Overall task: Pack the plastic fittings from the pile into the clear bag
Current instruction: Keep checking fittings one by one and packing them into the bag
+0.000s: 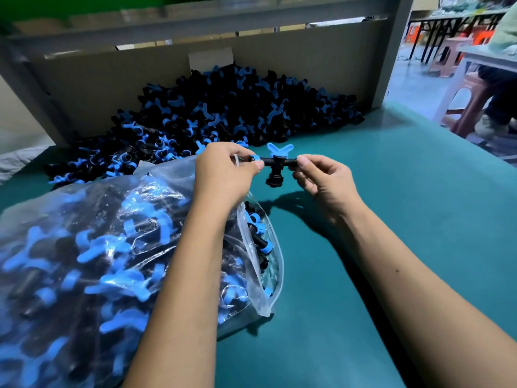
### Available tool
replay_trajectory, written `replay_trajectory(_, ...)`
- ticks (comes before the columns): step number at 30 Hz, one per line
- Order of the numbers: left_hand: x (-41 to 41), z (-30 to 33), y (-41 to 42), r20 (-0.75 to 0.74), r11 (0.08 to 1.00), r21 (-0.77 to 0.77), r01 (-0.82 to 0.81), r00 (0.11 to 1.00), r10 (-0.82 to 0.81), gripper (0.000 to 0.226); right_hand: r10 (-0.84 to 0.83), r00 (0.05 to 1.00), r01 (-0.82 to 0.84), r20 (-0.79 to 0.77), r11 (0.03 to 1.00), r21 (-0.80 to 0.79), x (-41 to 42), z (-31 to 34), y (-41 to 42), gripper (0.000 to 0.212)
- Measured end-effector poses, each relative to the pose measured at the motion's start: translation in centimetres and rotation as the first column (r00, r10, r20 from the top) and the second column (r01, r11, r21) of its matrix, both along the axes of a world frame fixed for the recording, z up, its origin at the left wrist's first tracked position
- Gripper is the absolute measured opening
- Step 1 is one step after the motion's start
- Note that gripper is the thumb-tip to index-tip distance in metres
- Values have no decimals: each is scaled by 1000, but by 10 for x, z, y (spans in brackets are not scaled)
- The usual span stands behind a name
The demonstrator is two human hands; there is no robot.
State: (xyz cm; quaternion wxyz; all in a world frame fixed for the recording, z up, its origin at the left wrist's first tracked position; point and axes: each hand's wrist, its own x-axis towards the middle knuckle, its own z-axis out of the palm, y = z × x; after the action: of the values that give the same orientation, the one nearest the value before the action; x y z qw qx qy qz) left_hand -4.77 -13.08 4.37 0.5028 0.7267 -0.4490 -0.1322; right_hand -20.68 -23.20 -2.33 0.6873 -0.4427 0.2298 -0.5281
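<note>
A black T-shaped fitting with a blue butterfly handle hangs in the air above the green table. My left hand pinches its left end and also holds the upper edge of the clear bag. My right hand pinches the fitting's right end. The bag lies at the left, stuffed with black and blue fittings, its open mouth facing right under my left wrist. A big pile of the same fittings is heaped at the back against a cardboard wall.
The green table surface stretches to the right and front. A grey frame and cardboard panel close the back. At the far right, past the table edge, stand stools and a seated person's legs.
</note>
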Motion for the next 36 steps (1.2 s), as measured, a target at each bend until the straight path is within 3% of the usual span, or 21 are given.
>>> replay_trajectory(5,-4,-3,2,35,989,96,109,993,-113,13,136,987,-141,-80,988,-56,9,-2,8,14)
replay_trajectory(8,-4,-4,3,93,983,160,89,990,-105,14,131,982,-145,-138,985,-91,12,-3,13,14)
replay_trajectory(15,-5,0,1,-7,995,97,24,1000,-23,10,-124,990,126,-60,992,32,8,-3,6,8)
replay_trajectory(18,-5,-2,1,29,997,58,-53,998,51,13,-278,936,249,-216,957,-151,11,-5,8,20)
replay_trajectory(21,-5,-1,1,27,998,30,-51,998,50,17,-253,899,118,-358,927,-357,22,-5,19,36)
replay_trajectory(24,-6,-1,3,65,998,63,-1,998,-3,17,-264,876,59,-404,889,-454,27,-7,22,44)
replay_trajectory(26,-6,0,5,74,997,55,56,995,-60,16,-239,898,81,-370,915,-396,29,-9,22,31)
replay_trajectory(28,-6,3,7,61,996,20,89,994,-90,17,-65,973,27,-220,985,-171,32,-8,23,10)
replay_trajectory(30,-5,9,9,47,997,-46,64,997,-62,21,132,990,-139,52,978,153,33,-5,24,19)
replay_trajectory(32,-5,16,11,33,991,-134,27,999,-23,24,224,944,-298,242,894,334,29,-3,22,34)
replay_trajectory(34,-2,22,13,-8,972,-235,-11,1000,10,26,277,922,-367,269,848,383,24,-2,19,40)
replay_trajectory(36,1,27,14,-50,946,-321,-40,998,25,26,325,934,-358,150,866,350,21,-1,19,39)
